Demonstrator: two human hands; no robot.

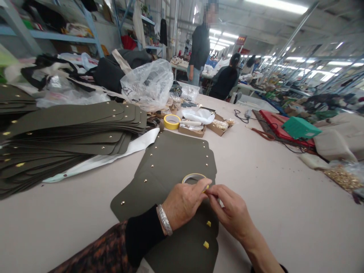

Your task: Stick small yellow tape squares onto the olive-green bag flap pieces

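My left hand (183, 201) is closed around a thin roll of yellow tape (193, 176), held above the dark olive panels. At the roll's edge, the thumb and fingertips of my right hand (230, 208) are pinched together, apparently on the tape's end; the fingers mostly hide it. Beneath both hands lie overlapping olive panels (179, 151) with rounded corners and small metal studs along their edges. Two small bits of yellow tape (206, 245) stick to the panels nearest me.
Stacked olive panels (71, 121) fill the left of the table, beside a clear plastic bag (150, 83). Another yellow tape roll (171, 121) stands near small boxes of metal parts (222, 125). A green box (301, 127) rests on red material at right. Other people are farther back.
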